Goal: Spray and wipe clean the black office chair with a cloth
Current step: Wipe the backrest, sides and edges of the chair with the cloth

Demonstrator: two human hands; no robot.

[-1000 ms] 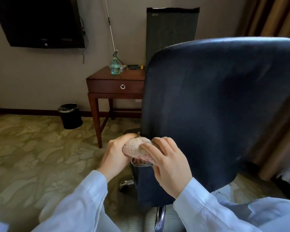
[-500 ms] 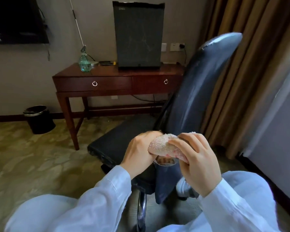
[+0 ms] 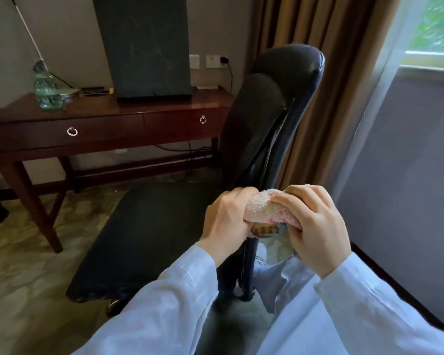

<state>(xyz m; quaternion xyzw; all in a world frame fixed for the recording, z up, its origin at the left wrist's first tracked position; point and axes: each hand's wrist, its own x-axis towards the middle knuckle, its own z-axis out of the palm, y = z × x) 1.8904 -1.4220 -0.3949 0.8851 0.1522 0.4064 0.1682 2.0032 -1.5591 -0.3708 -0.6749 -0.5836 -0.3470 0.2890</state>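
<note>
Beyond the cloth point(image 3: 264, 208), the chair point(image 3: 149, 226) stands before the desk point(image 3: 108, 131) and spray bottle point(image 3: 46, 92).

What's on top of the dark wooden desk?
A clear green spray bottle, a shallow silver dish and a tall dark cabinet. The black office chair hides the right end of the dark wooden desk.

Both hands bunch a cloth beside the black office chair

The left hand point(image 3: 226, 216) and right hand point(image 3: 315, 226) grip a pinkish cloth point(image 3: 267, 210) near the black office chair point(image 3: 272, 119); a spray bottle point(image 3: 45, 92) stands at the desk's point(image 3: 108, 134) left end.
</note>
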